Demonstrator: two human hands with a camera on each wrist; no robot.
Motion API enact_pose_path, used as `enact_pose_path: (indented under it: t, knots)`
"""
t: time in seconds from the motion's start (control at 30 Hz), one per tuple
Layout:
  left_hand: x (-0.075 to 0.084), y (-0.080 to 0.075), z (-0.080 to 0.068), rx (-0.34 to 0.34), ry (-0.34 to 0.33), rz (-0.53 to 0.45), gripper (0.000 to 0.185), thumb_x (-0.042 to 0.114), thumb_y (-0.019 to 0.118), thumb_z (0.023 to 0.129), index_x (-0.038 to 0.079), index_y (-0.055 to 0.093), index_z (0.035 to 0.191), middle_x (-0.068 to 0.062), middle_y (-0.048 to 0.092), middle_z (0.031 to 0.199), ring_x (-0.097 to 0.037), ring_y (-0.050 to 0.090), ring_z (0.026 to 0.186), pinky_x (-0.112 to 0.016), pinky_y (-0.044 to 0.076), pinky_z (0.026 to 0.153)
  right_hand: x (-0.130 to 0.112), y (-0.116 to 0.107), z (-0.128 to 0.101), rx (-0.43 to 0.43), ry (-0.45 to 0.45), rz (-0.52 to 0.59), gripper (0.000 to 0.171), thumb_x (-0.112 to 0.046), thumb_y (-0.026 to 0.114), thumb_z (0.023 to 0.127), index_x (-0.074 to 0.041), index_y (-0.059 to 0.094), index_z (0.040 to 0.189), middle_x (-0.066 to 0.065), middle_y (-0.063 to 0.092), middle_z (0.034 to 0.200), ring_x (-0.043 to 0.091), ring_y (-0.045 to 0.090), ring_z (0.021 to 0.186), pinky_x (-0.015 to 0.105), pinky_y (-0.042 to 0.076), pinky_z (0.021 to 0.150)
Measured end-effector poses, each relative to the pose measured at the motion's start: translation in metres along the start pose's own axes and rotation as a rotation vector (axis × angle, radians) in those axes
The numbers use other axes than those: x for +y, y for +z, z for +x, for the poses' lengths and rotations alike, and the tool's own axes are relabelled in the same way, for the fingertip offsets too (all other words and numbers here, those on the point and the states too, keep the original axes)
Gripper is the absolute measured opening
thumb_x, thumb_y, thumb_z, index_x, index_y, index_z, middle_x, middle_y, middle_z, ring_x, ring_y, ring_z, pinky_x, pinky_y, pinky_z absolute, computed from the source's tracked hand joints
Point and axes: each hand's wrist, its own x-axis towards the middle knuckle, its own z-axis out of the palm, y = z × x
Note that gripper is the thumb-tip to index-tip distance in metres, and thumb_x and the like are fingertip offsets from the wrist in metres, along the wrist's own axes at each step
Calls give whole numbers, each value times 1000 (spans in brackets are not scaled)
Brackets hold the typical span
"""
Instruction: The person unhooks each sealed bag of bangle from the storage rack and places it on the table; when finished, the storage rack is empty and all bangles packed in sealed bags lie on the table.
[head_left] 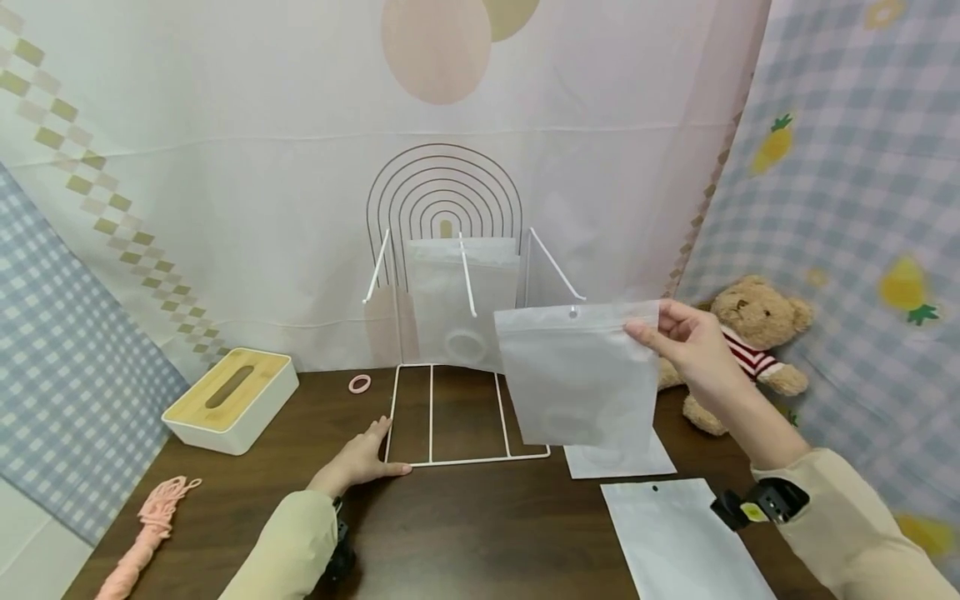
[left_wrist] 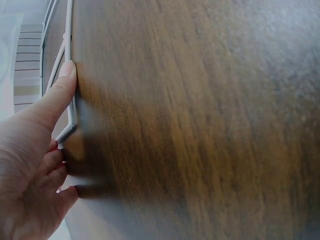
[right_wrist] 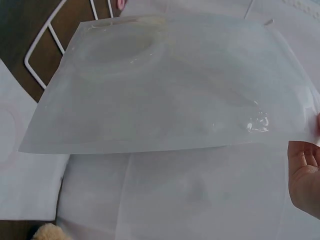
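Note:
My right hand (head_left: 693,342) pinches the upper right corner of a frosted zip bag (head_left: 577,375), with the thumb in front. The bag hangs near the right prong of a white wire display rack (head_left: 431,417), and a ring-shaped item shows faintly through it in the right wrist view. Another frosted bag (head_left: 465,292) hangs on the rack's middle prong, a round ring visible at its bottom. My left hand (head_left: 360,458) rests at the rack's front left base corner. In the left wrist view the thumb (left_wrist: 62,87) lies straight along the base bar, the other fingers beside the corner.
Two frosted bags lie on the table at right, one nearer (head_left: 682,537) and one partly behind the held bag (head_left: 622,462). A teddy bear (head_left: 757,317) sits behind the right hand. At left are a tissue box (head_left: 232,400), pink yarn (head_left: 153,521) and a pink ring (head_left: 360,383).

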Motion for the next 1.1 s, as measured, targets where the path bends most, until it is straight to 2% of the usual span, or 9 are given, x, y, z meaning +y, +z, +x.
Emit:
enact_pose_path:
  t: [0.13, 0.27, 0.4, 0.47, 0.63, 0.77, 0.97, 1.1]
  knots:
    - [3, 1, 0, -4, -5, -3, 94, 39, 74, 72, -11, 28, 137, -33, 26, 143, -48, 28, 130, -56, 28, 104, 8, 10, -16, -118, 61, 118, 18, 0, 56, 88, -14, 65, 91, -9, 68, 74, 2, 60, 67, 17, 49, 60]
    - [5, 1, 0, -16, -6, -9, 94, 39, 74, 73, -11, 28, 138, -33, 25, 143, -49, 27, 131, -58, 27, 104, 26, 15, -33, -236, 188, 247, 22, 1, 50, 91, -16, 63, 99, -7, 71, 86, 5, 65, 75, 20, 52, 65]
    - [5, -1, 2, -12, -7, -4, 94, 39, 74, 73, -11, 28, 138, -33, 26, 143, -49, 27, 131, -57, 27, 104, 57, 20, -48, -280, 349, 250, 17, -5, 50, 92, -15, 58, 104, -8, 70, 88, 4, 64, 77, 19, 52, 68]
    - [5, -2, 2, -10, -8, -2, 94, 40, 74, 73, -11, 28, 138, -32, 26, 143, -48, 27, 131, -57, 27, 105, 75, 23, -54, -271, 440, 242, 16, -10, 51, 92, -12, 55, 108, -9, 69, 89, 4, 64, 79, 20, 53, 69]
    - [2, -4, 3, -1, -2, 7, 94, 40, 74, 73, -11, 28, 138, -33, 26, 143, -47, 26, 131, -56, 27, 105, 116, 32, -68, -246, 585, 156, 42, -19, 55, 92, 7, 42, 122, -8, 69, 90, 7, 66, 80, 26, 55, 71]
    - [0, -3, 4, 3, -2, 9, 94, 39, 74, 73, -11, 28, 137, -33, 26, 143, -48, 27, 131, -56, 28, 104, 138, 41, -79, -283, 606, 37, 54, -20, 59, 89, 15, 39, 124, -1, 70, 89, 8, 65, 73, 26, 55, 66]
    - [3, -1, 0, -7, -5, 8, 93, 39, 74, 73, -12, 29, 137, -33, 27, 142, -48, 28, 130, -57, 28, 104, 158, 47, -92, -354, 542, -119, 45, -6, 62, 84, 15, 42, 120, 19, 69, 91, 10, 63, 69, 25, 50, 57]
    - [2, -1, -2, -1, -7, -3, 94, 40, 75, 72, -11, 30, 137, -33, 27, 142, -49, 28, 130, -58, 28, 104, 161, 50, -96, -343, 513, -225, 42, -2, 65, 81, 14, 47, 115, 21, 68, 91, 13, 64, 74, 25, 50, 60]
